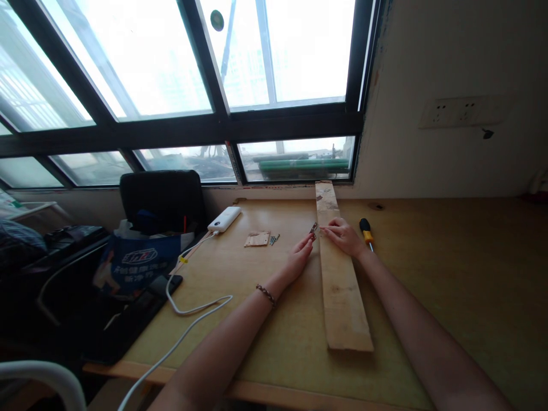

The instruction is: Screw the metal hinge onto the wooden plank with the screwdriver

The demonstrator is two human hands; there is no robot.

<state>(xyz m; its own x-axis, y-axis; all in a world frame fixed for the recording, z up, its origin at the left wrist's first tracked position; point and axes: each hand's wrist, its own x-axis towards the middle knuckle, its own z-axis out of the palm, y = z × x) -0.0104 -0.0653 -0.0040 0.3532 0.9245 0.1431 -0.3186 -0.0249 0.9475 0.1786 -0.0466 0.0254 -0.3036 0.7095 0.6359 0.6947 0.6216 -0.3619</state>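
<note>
Nearest, both forearms reach out over the wooden desk, a beaded bracelet on the left wrist. Between them a long plank lies flat, running away toward the window; probably laid lengthwise so both hands can work its left edge.

Left hand: palm down on the desk just beside the plank, fingers fairly straight and close together, tips touching a small metal piece, hinge-like, too small to be sure. It sits at the plank's left edge, apparently being steadied there.

Right hand: resting on the plank, fingers curled narrow and pointing left, tips meeting the same piece from the other side. Whether they pinch it, cannot tell.

Screwdriver, yellow and black, just right of that hand, untouched. Screws and a small packet farther left. Beyond, a white power bank with cable.
</note>
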